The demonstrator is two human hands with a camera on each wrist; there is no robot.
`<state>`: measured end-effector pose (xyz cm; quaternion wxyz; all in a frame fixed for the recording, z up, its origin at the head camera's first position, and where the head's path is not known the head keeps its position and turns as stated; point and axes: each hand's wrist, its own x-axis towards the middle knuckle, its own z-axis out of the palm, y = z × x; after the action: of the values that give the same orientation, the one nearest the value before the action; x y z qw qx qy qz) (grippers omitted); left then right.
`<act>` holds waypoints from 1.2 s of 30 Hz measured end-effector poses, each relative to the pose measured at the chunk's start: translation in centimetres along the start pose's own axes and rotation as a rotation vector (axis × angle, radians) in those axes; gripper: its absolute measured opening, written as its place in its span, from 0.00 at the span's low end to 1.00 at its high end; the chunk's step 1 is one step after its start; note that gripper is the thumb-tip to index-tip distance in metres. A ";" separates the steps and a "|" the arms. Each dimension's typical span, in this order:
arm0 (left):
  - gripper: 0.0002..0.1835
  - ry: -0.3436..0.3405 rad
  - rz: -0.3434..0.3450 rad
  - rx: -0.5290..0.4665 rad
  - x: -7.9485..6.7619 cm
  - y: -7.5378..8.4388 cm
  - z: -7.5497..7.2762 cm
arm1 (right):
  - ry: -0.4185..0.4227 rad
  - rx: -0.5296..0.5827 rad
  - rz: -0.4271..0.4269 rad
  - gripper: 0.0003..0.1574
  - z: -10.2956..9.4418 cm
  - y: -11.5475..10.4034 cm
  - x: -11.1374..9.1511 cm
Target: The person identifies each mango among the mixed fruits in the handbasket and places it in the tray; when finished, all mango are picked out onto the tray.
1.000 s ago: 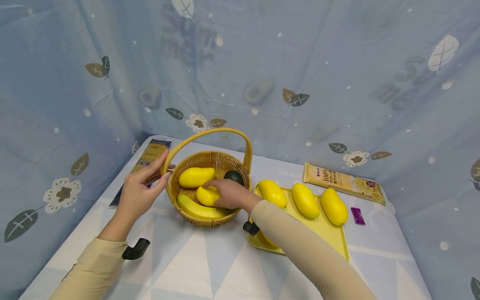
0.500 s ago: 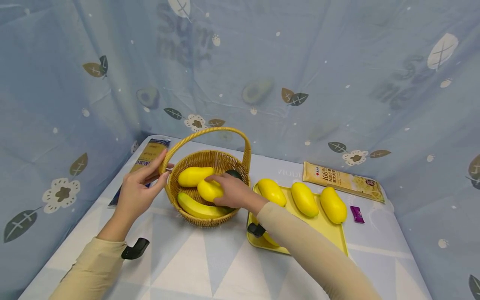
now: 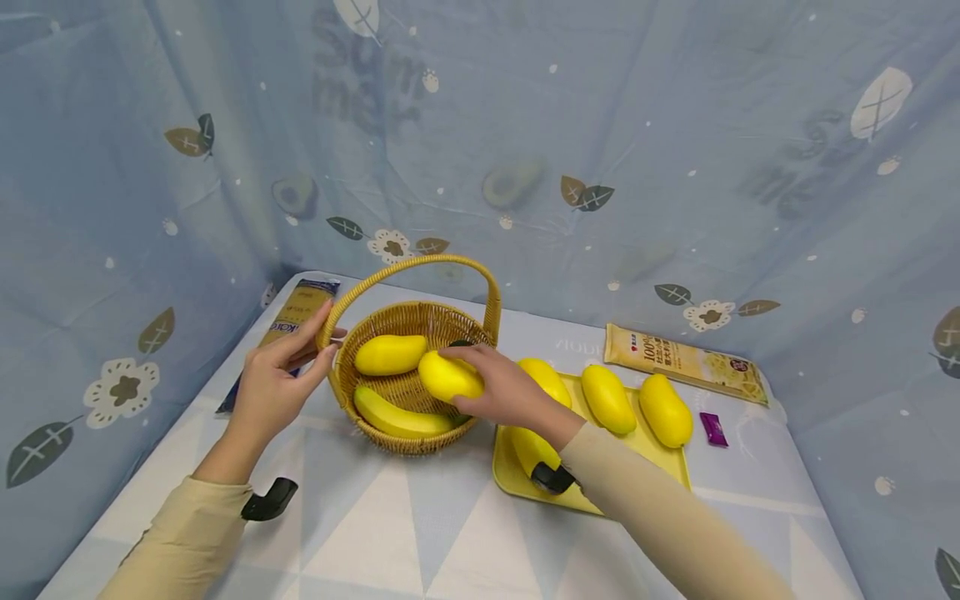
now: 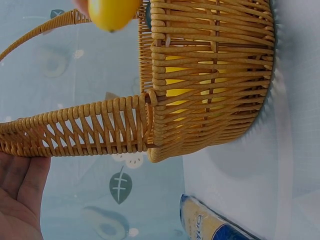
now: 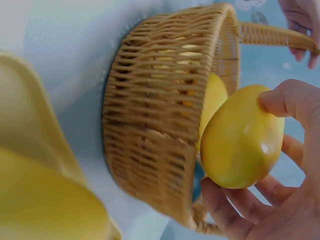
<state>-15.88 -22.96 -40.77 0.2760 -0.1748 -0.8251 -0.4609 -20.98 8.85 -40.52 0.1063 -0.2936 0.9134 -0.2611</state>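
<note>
My left hand (image 3: 277, 375) holds the handle (image 3: 427, 260) of a wicker basket (image 3: 412, 446) at its left side. My right hand (image 3: 510, 387) grips a yellow mango (image 3: 448, 377), thumb on one side and fingers on the other. In the right wrist view this mango (image 5: 242, 137) is at the basket's mouth, above the rim. Inside the basket lie another mango (image 3: 390, 355) and a banana (image 3: 397, 417). A dark green round thing (image 3: 461, 343) is mostly hidden behind my right hand.
Right of the basket, a yellow tray (image 3: 663, 467) bears several mangoes (image 3: 609, 400), partly under my right forearm. Behind it lies a yellow pasta packet (image 3: 686, 364), with a small purple packet (image 3: 713, 429) nearby. A blue and yellow packet (image 3: 307, 304) lies behind my left hand.
My right hand has lifted the mango from among the fruit in the basket and moved it rightward, toward the rim. The left hand stays at the handle.
</note>
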 end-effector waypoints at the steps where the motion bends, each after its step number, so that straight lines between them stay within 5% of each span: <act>1: 0.40 0.001 0.000 -0.001 0.0 0.0 0.0 | 0.013 0.012 0.004 0.42 -0.3 0.2 -0.4; 13: 0.41 -0.003 0.004 -0.007 0.0 0.0 0.1 | 0.139 0.119 0.061 0.41 -2.4 3.0 -7.1; 19: 0.41 -0.003 0.002 -0.006 -0.1 -0.2 0.1 | 0.176 0.064 0.116 0.41 -2.8 4.7 -11.2; 28: 0.40 -0.004 -0.020 -0.002 0.0 -0.1 0.0 | 0.227 0.091 0.278 0.42 -2.3 7.9 -16.1; 36: 0.41 -0.007 -0.027 0.000 0.0 0.0 0.1 | 0.210 0.066 0.416 0.42 -0.5 10.7 -18.4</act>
<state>-15.85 -22.88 -40.79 0.2670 -0.1653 -0.8284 -0.4638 -11.48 27.36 -45.11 0.0719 -0.0667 0.9512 -0.2925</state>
